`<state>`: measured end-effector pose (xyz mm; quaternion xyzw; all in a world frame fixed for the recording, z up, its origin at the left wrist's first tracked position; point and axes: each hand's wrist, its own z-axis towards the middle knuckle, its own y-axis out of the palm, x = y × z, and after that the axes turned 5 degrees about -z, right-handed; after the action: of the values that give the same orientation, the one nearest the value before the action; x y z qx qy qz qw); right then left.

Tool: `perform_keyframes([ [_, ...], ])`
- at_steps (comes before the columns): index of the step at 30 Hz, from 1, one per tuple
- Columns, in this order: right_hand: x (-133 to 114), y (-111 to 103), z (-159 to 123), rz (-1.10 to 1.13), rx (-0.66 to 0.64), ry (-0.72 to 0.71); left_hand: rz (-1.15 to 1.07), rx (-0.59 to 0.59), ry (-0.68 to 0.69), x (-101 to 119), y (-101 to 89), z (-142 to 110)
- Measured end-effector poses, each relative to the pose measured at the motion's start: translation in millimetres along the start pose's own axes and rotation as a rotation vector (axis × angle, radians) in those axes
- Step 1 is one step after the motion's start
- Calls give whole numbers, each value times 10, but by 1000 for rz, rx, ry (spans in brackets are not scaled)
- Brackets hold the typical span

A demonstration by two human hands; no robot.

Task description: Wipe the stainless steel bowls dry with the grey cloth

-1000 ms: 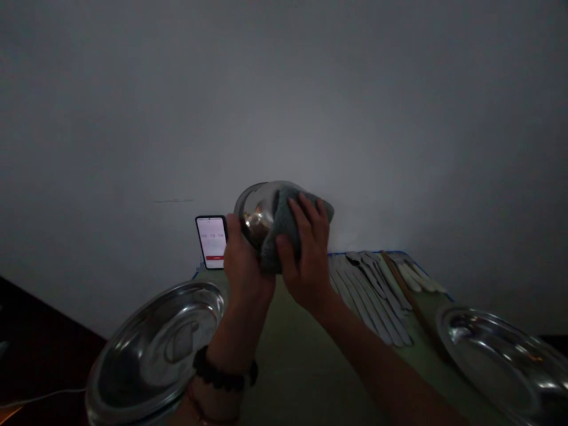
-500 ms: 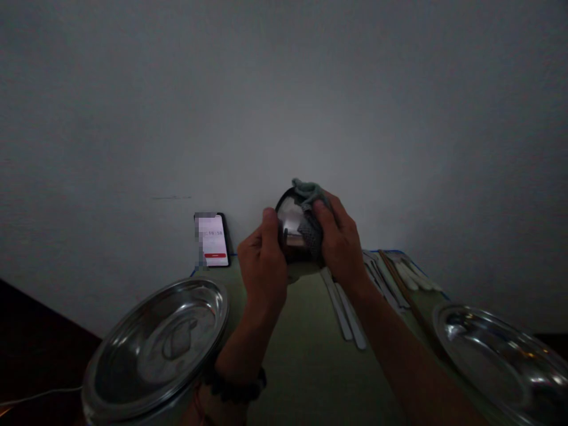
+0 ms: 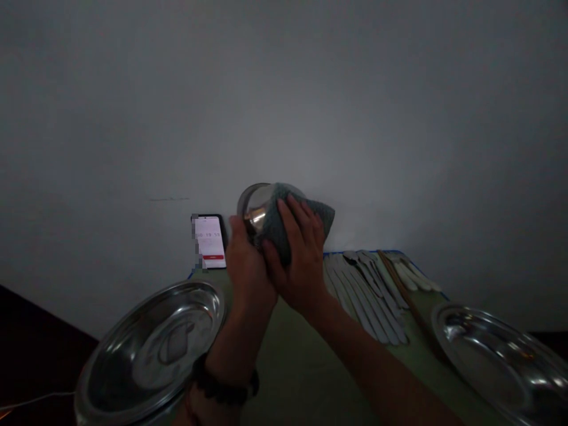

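Note:
A shiny metal bowl is held up on its side above the table, its rim facing left. My left hand is closed on the lower left of the bowl, thumb at the rim. Over the bowl's rounded outside lies a grey-green cloth, one corner sticking out to the right. With fingers bent over it, my right hand presses the cloth against the bowl. The two hands touch or overlap near the wrists, and the fingertips of my left hand are hidden.
A large steel basin stands at the left and another basin at the right. Table knives and other cutlery lie in a row, with brown chopsticks and white-handled pieces beside them. A phone leans against the wall.
The bowl has turned and shifted left, with its rim now facing left. The cloth has spread over its outside as my right hand moved left, uncovering more of the cutlery.

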<state>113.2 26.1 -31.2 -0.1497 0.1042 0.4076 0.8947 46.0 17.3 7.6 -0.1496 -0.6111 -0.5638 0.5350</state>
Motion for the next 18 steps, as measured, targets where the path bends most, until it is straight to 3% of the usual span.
perform_keyframes([
  [4, 81, -141, 108, -68, -12, -91, 72, -82, 32, -41, 67, -199],
  [7, 151, -341, 280, 24, -79, -102, 250, -189, 107, -8, 98, -313],
  [9, 229, -464, 383, 206, -179, 32, 390, -231, 183, 42, 95, -355],
  [12, 411, -556, 457, 442, -231, 298, 469, -246, 241, 135, 66, -353],
  [18, 631, -380, 373, 488, -64, 548, 83, -57, 6, 192, 13, -137],
])
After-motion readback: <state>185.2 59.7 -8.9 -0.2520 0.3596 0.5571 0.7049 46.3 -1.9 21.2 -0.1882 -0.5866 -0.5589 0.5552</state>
